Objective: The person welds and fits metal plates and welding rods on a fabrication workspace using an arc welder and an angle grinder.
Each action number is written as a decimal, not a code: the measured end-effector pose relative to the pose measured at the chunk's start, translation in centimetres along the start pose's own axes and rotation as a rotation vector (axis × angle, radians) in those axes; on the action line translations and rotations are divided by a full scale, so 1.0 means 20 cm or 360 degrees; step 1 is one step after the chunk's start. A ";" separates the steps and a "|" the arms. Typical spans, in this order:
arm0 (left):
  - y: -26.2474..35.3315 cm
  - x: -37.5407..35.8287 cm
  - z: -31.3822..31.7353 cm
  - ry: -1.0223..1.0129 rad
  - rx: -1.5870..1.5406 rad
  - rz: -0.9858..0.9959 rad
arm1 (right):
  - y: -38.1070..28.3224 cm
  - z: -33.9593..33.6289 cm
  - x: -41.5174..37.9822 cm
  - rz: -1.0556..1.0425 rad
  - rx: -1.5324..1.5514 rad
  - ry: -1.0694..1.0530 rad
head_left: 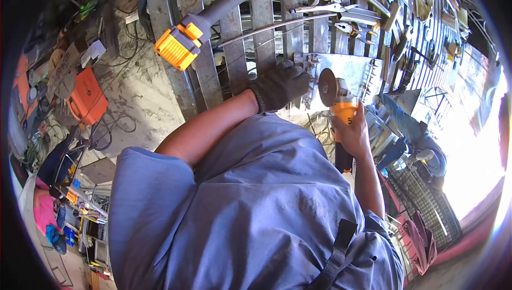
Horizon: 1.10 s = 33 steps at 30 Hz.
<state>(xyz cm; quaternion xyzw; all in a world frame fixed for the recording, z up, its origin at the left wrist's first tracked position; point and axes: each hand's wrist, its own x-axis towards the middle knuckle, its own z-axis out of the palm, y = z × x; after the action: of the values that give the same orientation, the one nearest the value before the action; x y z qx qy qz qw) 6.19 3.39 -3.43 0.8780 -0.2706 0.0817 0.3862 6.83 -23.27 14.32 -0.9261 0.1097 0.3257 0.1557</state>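
My right hand (353, 132) is bare and closed round the yellow body of an angle grinder (345, 111). The grinder's brown disc (327, 88) stands on edge over a flat metal plate (352, 68) with rough, toothed edges. At the plate's left end is my left hand (281, 84), in a dark work glove, its fingers curled against the edge. The plate lies on a slatted metal bench (264, 28). Beyond my left hand, a yellow and dark grey cordless tool (205, 23) rests across the slats.
Locking pliers (325, 7), smaller pliers (353, 29) and a hammer (393, 15) lie behind the plate. More metal pieces crowd the bench's right part. An orange case (88, 97) and cables sit on the floor at left. A person (418, 135) is bent over at right.
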 end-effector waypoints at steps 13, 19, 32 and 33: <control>-0.01 -0.05 0.05 -0.0120 0.0108 0.0122 | -0.09 -0.08 -0.07 0.0113 0.0099 -0.0162; -0.01 -0.05 0.03 -0.0001 0.0092 0.0161 | -0.07 -0.03 -0.07 0.0163 0.0054 -0.0127; -0.01 -0.04 0.00 -0.0199 0.0023 0.0142 | 0.14 0.07 0.00 -0.0061 0.0337 -0.0103; 0.00 -0.03 0.00 -0.0182 0.0050 0.0140 | 0.14 0.07 0.02 -0.0085 0.0387 -0.0135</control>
<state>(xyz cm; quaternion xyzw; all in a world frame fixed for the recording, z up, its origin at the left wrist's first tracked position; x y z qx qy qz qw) 5.67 3.72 -3.73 0.8745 -0.3292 0.0525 0.3523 5.44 -25.40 12.51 -0.8884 0.1170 0.3447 0.2799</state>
